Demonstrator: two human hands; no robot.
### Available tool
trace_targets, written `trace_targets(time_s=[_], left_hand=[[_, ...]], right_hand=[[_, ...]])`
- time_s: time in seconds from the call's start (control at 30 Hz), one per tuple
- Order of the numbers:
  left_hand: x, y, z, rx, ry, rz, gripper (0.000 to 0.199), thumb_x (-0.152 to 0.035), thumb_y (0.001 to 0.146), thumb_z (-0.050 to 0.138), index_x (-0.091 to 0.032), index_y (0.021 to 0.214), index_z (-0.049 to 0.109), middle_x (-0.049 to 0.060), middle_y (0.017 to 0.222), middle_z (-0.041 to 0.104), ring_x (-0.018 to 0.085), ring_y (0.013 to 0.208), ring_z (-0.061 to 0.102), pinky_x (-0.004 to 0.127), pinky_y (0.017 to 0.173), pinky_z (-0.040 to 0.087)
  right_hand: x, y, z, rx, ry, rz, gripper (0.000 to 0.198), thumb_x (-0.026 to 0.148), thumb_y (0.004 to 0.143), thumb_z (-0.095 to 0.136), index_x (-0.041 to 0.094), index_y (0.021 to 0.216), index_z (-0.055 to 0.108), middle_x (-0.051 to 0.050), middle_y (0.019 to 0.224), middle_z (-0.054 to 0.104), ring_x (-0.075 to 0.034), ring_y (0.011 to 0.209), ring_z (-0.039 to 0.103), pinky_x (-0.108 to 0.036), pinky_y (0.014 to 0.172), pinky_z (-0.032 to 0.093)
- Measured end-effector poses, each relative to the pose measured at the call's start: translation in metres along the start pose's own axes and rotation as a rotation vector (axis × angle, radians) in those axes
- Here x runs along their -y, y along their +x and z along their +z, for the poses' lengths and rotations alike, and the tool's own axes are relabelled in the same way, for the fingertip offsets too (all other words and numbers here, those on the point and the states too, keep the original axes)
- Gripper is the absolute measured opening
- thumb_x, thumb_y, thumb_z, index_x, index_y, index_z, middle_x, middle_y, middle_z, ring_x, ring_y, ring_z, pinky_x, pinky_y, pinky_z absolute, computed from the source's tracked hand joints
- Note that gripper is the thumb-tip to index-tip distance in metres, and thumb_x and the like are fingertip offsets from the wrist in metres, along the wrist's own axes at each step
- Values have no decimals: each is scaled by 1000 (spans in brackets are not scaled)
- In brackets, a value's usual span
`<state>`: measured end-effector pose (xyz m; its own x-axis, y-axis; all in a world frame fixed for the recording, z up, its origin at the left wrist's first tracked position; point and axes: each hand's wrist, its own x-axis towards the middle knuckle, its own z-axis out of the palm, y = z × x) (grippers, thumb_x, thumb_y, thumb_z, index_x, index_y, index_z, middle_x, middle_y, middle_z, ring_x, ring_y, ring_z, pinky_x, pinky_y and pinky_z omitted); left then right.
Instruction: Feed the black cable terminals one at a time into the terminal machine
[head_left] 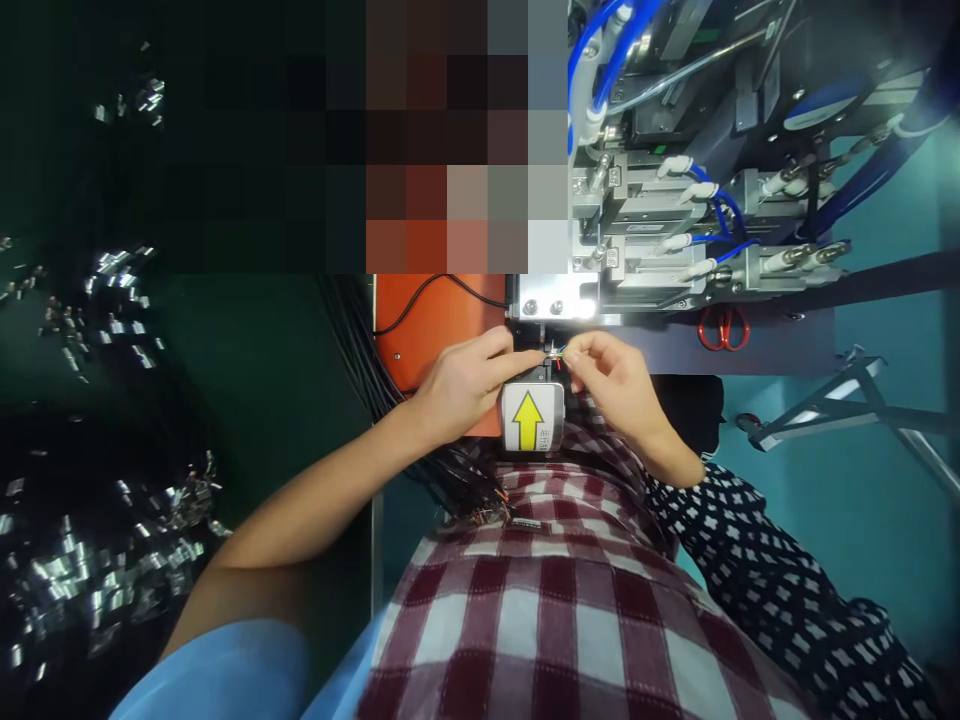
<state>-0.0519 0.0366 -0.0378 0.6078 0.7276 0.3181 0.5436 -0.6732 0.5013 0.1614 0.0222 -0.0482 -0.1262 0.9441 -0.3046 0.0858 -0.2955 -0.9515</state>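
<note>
A small cluster of thin coloured wires (555,356), with red, white and blue among them, sits between my two hands. My left hand (474,388) reaches in from the left, its index finger stretched along to the wires and its other fingers curled; the thumb is hidden. On the other side, my right hand (613,385) pinches the wires between thumb and index finger. Just below the fingertips is a rounded metal housing (556,425) bearing a white label with a yellow arrow (528,420). Finer detail at the wire ends is too small to make out.
Above my hands stands a machine with metal cylinders (649,265) and blue air tubes (720,200). Black cables (356,345) hang over the left edge of an orange plate (412,325). Red-handled scissors (724,328) lie at right. Bundles with shiny ends (67,560) fill the far left.
</note>
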Motion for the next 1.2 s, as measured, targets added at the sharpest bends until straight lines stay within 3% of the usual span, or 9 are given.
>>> trace_targets(time_s=[0.33, 0.83, 1.1, 1.2], left_hand=[[-5, 2, -4, 117, 157, -8, 38, -22, 102, 33, -21, 119, 67, 3, 78, 54, 13, 70, 54, 22, 59, 46], [-7, 4, -4, 151, 252, 3, 37, -22, 102, 33, -20, 119, 66, 4, 79, 57, 15, 68, 55, 23, 58, 45], [-9, 5, -3, 158, 279, 4, 39, -23, 102, 31, -19, 114, 68, 5, 79, 59, 15, 70, 56, 25, 61, 46], [-8, 5, -3, 154, 273, 13, 39, -22, 102, 31, -19, 114, 68, 4, 78, 58, 15, 69, 56, 24, 59, 44]], right_hand=[[-2, -1, 0, -21, -99, -14, 16, 32, 87, 61, 20, 78, 59, 2, 62, 55, -13, 55, 51, -27, 54, 41], [-6, -5, 2, -88, -317, -116, 16, 31, 91, 57, 20, 79, 59, 0, 68, 58, -14, 58, 54, -29, 56, 43], [4, -7, -2, -87, -418, -58, 16, 32, 90, 58, 21, 79, 63, 0, 65, 62, -15, 55, 56, -29, 55, 43], [8, -9, -3, -161, -492, -138, 14, 31, 90, 60, 21, 85, 67, -2, 73, 67, -15, 56, 56, -30, 57, 43]])
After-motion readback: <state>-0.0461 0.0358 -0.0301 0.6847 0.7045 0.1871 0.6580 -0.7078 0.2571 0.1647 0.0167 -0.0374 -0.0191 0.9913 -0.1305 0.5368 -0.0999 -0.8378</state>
